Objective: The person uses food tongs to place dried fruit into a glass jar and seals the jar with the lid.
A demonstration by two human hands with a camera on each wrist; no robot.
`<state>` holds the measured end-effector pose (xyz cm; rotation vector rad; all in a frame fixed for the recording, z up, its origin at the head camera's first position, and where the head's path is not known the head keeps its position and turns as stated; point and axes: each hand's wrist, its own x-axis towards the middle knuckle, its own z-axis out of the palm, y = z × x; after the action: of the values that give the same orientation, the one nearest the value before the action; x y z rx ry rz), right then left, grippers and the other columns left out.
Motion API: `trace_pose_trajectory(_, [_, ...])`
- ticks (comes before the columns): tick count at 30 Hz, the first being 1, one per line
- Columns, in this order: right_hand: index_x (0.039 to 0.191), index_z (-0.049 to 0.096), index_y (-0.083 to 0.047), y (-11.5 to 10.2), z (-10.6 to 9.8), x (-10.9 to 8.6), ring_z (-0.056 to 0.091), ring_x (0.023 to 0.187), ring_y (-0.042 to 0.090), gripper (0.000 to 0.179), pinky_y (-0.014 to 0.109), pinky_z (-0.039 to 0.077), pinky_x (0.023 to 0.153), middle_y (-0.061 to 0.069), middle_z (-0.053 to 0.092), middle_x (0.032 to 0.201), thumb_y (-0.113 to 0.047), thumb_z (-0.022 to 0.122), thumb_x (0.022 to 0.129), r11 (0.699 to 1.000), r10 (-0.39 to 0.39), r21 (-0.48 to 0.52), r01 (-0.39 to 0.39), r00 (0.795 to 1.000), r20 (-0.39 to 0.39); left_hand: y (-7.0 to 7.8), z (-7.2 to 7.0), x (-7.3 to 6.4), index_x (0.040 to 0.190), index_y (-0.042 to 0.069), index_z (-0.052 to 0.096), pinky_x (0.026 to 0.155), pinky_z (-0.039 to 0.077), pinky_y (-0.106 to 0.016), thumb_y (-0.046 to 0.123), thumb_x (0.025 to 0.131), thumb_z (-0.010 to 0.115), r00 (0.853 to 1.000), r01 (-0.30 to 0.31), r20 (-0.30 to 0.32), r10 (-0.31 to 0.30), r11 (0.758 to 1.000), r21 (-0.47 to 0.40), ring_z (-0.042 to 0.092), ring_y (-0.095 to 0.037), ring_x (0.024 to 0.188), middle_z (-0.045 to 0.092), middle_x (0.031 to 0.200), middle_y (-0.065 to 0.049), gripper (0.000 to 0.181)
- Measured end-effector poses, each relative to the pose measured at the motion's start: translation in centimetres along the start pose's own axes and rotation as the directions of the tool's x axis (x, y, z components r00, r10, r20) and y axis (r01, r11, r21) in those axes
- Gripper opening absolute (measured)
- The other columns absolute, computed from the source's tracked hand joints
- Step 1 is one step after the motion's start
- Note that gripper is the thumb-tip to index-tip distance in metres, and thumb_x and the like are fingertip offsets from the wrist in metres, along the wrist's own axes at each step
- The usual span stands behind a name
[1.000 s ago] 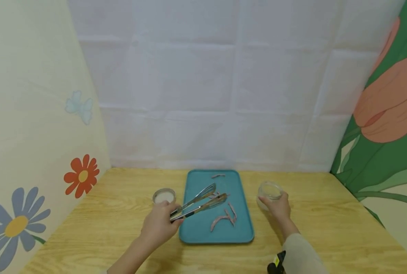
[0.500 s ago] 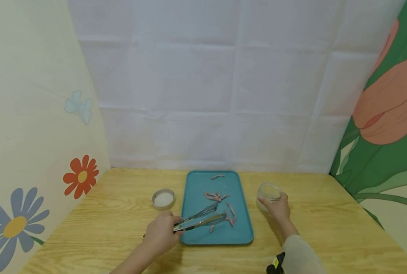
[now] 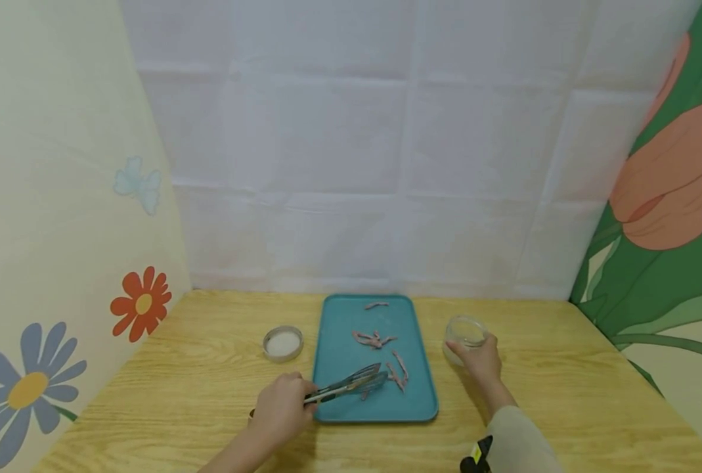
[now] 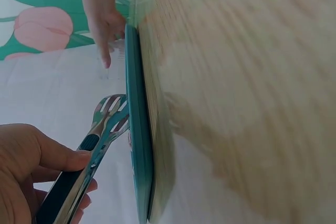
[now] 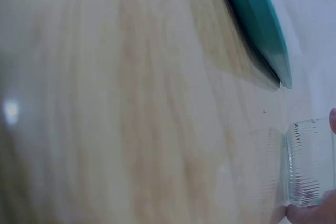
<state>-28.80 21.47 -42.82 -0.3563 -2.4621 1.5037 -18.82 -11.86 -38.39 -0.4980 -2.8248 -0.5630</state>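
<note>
My left hand (image 3: pixel 285 405) grips metal tongs (image 4: pixel 79 177) with dark handle grips. Their slotted heads are close together, low over the near part of a blue tray (image 3: pixel 339 322), right at a pale pinkish strip mostly hidden behind them. More thin pinkish strips (image 3: pixel 374 339) lie on the tray: a small cluster in the middle, a pair (image 3: pixel 399 368) just right of the tong heads, and one (image 3: pixel 377 305) near the far edge. On the right, my right hand (image 3: pixel 479 358) holds a clear glass jar (image 5: pixel 310 161), upright on the table, with ribbed marks near its base.
A round lid (image 3: pixel 282 343) with a pale inside and metallic rim lies left of the tray. The wooden table (image 3: pixel 209 368) runs back to a white cloth (image 3: pixel 351 164). Flower-printed panels (image 3: pixel 140 302) flank both sides.
The left hand has brought the tongs toward the near part of the tray, and their spread arms have closed together. The right hand and jar have stayed in place.
</note>
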Motion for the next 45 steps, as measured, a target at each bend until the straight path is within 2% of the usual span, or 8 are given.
trace_pose_trajectory(13, [0.131, 0.007, 0.008, -0.18, -0.19, -0.22, 0.024, 0.113, 0.047, 0.093, 0.053, 0.024, 0.089, 0.034, 0.022, 0.126, -0.034, 0.066, 0.074, 1.0, -0.018, 0.02, 0.017, 0.999, 0.033, -0.06, 0.49, -0.14, 0.073, 0.015, 0.069, 0.04, 0.035, -0.024, 0.009, 0.065, 0.072, 0.999, 0.014, -0.029, -0.014, 1.0, 0.018, 0.044, -0.008, 0.051, 0.044, 0.06, 0.008, 0.01])
trace_pose_trajectory(22, [0.131, 0.009, 0.008, 0.09, -0.04, 0.08, 0.025, 0.112, 0.046, 0.092, 0.053, 0.025, 0.088, 0.034, 0.024, 0.125, -0.034, 0.066, 0.073, 1.0, -0.022, 0.02, 0.021, 0.999, 0.023, -0.18, 0.55, -0.2, 0.068, 0.016, 0.068, 0.04, 0.035, -0.024, 0.007, 0.064, 0.072, 0.998, -0.009, -0.055, 0.009, 1.0, 0.004, 0.044, -0.008, 0.049, 0.047, 0.059, 0.008, 0.01])
trace_pose_trajectory(32, [0.13, 0.011, 0.009, 0.02, 0.01, 0.01, 0.026, 0.112, 0.046, 0.09, 0.052, 0.025, 0.088, 0.034, 0.025, 0.124, -0.033, 0.067, 0.073, 1.0, -0.013, 0.013, 0.013, 1.0, 0.013, -0.18, 0.6, -0.3, 0.068, 0.016, 0.068, 0.04, 0.035, -0.025, 0.007, 0.065, 0.071, 0.997, 0.014, -0.07, -0.015, 1.0, -0.007, 0.043, -0.007, 0.049, 0.046, 0.059, 0.009, 0.011])
trace_pose_trajectory(36, [0.13, 0.01, 0.009, 0.01, 0.02, 0.08, 0.026, 0.112, 0.047, 0.092, 0.052, 0.025, 0.088, 0.035, 0.024, 0.125, -0.035, 0.067, 0.073, 1.0, -0.014, 0.008, 0.014, 1.0, 0.011, -0.1, 0.52, -0.17, 0.068, 0.016, 0.068, 0.04, 0.035, -0.024, 0.007, 0.065, 0.071, 0.996, 0.03, -0.079, -0.03, 1.0, -0.007, 0.044, -0.007, 0.05, 0.046, 0.059, 0.009, 0.01])
trace_pose_trajectory(43, [0.13, 0.01, 0.009, 0.02, -0.04, 0.04, 0.026, 0.112, 0.047, 0.092, 0.053, 0.025, 0.088, 0.034, 0.024, 0.125, -0.034, 0.067, 0.073, 1.0, -0.021, 0.005, 0.021, 1.0, 0.008, 0.2, 0.06, 0.13, 0.071, 0.016, 0.069, 0.039, 0.034, -0.023, 0.008, 0.065, 0.071, 0.993, 0.01, -0.118, -0.01, 1.0, -0.002, 0.044, -0.006, 0.049, 0.049, 0.06, 0.008, 0.011])
trace_pose_trajectory(45, [0.13, 0.011, 0.01, 0.03, -0.07, -0.01, 0.026, 0.112, 0.046, 0.092, 0.053, 0.025, 0.088, 0.034, 0.025, 0.125, -0.034, 0.067, 0.073, 1.0, -0.023, 0.0, 0.023, 1.0, 0.004, 0.29, -0.15, 0.33, 0.072, 0.016, 0.069, 0.038, 0.033, -0.022, 0.008, 0.066, 0.071, 0.993, 0.023, -0.12, -0.024, 1.0, -0.017, 0.044, -0.005, 0.048, 0.052, 0.061, 0.008, 0.01])
